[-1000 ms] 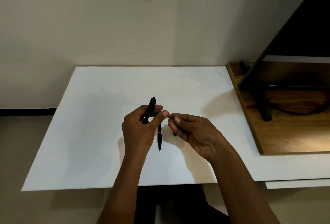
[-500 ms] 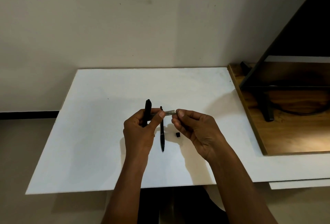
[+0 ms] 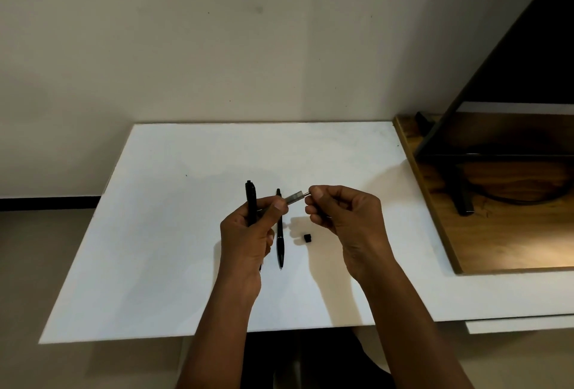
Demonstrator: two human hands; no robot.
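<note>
Fingers (image 3: 279, 207) of left hand (image 3: 245, 233), right hand (image 3: 348, 218) pinch grey tube (image 3: 295, 197).

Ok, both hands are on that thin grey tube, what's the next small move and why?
Probably ease the right hand rightward to slide the thin grey tube free. The left hand pinches its other end while gripping a black pen upright, so it is crowded. A second pen and a small black piece lie on the white board.
</note>
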